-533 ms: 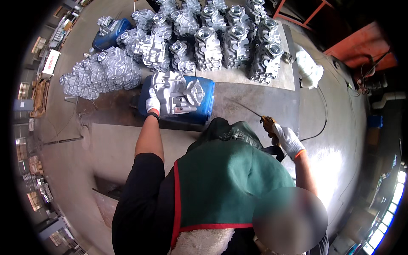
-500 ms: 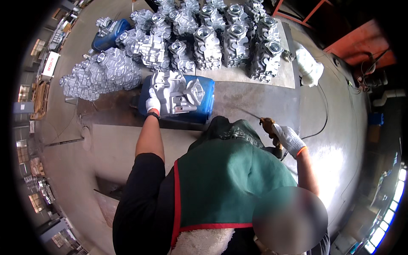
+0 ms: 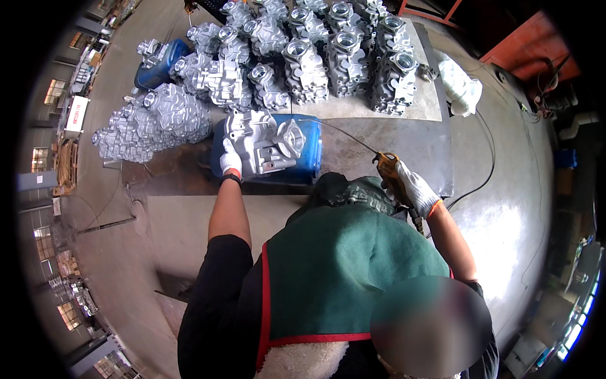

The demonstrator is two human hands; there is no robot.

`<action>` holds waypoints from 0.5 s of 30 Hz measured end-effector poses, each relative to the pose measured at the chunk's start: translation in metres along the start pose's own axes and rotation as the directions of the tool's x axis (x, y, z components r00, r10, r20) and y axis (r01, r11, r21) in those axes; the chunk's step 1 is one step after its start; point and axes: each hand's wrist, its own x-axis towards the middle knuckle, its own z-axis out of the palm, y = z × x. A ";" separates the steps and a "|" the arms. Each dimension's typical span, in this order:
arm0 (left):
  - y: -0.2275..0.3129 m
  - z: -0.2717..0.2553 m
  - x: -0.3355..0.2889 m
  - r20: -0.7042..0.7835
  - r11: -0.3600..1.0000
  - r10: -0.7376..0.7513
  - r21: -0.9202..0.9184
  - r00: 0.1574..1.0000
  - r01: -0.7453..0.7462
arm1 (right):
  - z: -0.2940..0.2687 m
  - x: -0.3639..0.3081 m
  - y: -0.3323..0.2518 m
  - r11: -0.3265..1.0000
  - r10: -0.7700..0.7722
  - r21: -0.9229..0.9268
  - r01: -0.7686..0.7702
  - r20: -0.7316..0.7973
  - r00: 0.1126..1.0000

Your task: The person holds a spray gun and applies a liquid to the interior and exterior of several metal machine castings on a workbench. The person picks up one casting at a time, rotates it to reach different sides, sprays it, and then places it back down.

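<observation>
A silver cast-metal housing (image 3: 255, 148) with a round opening at its right lies on a blue plastic drum (image 3: 309, 153). Gloved in white, my left hand (image 3: 231, 156) grips the casting's left side. In my right hand (image 3: 415, 188), also gloved, is a yellow-brown air blow gun (image 3: 388, 168) with a long thin nozzle. The nozzle points up and left, and its tip is near the drum's upper right edge, close to the casting's round opening. Part of the gun's grip is hidden by my fingers.
Several similar castings (image 3: 306, 71) stand in rows on a pale board (image 3: 424, 108) across the metal table (image 3: 379, 136). More are piled at the left (image 3: 154, 120). A second blue drum (image 3: 165, 66) bears a casting. A hose (image 3: 489, 167) and a white wrapped bundle (image 3: 457, 85) are at the right.
My right hand has brought the air blow gun up and left, so its nozzle now reaches toward the casting. My left hand stays on the casting. The view has shifted slightly.
</observation>
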 end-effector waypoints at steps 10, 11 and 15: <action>-0.012 0.005 0.016 -0.013 1.000 0.014 -0.021 1.000 -0.014 | 0.020 0.002 -0.015 0.999 0.036 -0.037 -0.036 0.001 0.999; -0.005 0.005 0.004 -0.025 0.999 0.042 -0.009 0.999 -0.042 | 0.012 0.007 -0.004 0.999 0.026 0.028 -0.026 0.007 1.000; 0.002 -0.002 -0.011 -0.033 0.998 0.012 -0.057 0.999 -0.014 | -0.001 0.002 0.009 0.956 0.006 0.291 -0.033 0.095 0.995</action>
